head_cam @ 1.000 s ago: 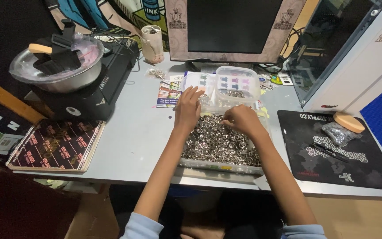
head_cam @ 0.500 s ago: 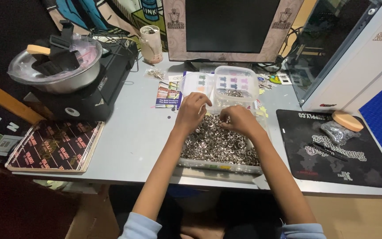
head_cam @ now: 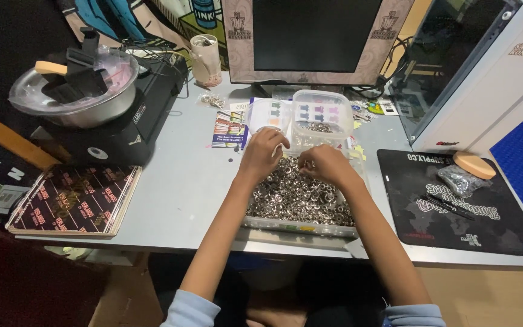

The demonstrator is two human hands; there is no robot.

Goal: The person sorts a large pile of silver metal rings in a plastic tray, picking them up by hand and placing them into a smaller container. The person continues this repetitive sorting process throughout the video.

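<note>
Honestly the fingers are the hard part to read here: both hands sit at the far end of the clear tray (head_cam: 301, 229) full of small silver metal rings (head_cam: 298, 197), and the fingertips curl down out of sight. The left hand (head_cam: 261, 154) is loosely curled with its fingers bent over the far left corner of the pile, and I can't tell whether it's actually pinching any rings. Same deal with the right hand (head_cam: 325, 165), knuckles up, fingers tucked into the heap, grip hidden. The tray sits on the grey table (head_cam: 183, 181) right at the front edge, between a stack of dark printed cards (head_cam: 74, 197) on the left and a black mat (head_cam: 455, 206) on the right. Just behind the hands there's a clear lidded tub (head_cam: 322, 121) with more rings in it, though the contents are blurry through the plastic. The monitor (head_cam: 316, 36) is cut off at the top, and the white case (head_cam: 485, 72) runs out of frame. Compared with half a second ago, the hands have drawn closer together over the far edge of the pile, while the tray hasn't budged.
</note>
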